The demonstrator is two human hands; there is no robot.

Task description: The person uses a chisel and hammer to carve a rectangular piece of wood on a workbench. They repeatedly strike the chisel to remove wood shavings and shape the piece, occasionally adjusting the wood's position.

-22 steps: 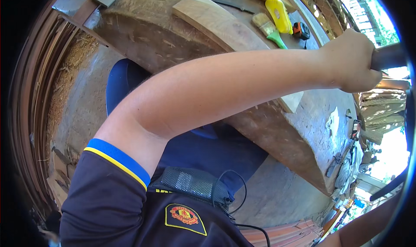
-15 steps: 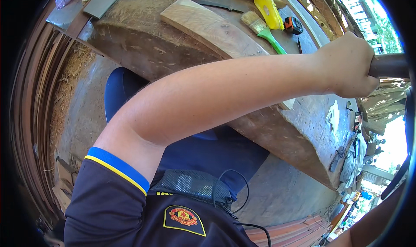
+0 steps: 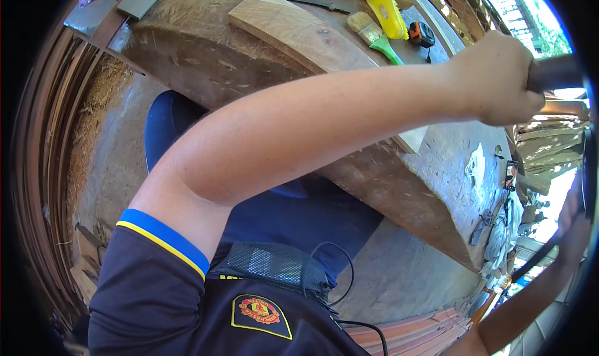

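My left hand is closed around a dark cylindrical handle or bar at the upper right, its forearm stretched across the picture above the workbench. At the dark right rim my right hand is partly visible beside a dark vertical object; its grip is unclear. Behind my left forearm lies a pale wooden board on the worn wooden bench. A green-handled paintbrush, a yellow brush and an orange-and-black tape measure lie beyond the board.
Long timber strips curve along the left, beside sawdust on the floor. A white cloth and assorted small items lie on the bench's right end. Reddish planks are below. A wire fence stands at the upper right.
My left hand has risen slightly with the dark handle. My right forearm has moved up along the right rim, and part of that hand now shows.
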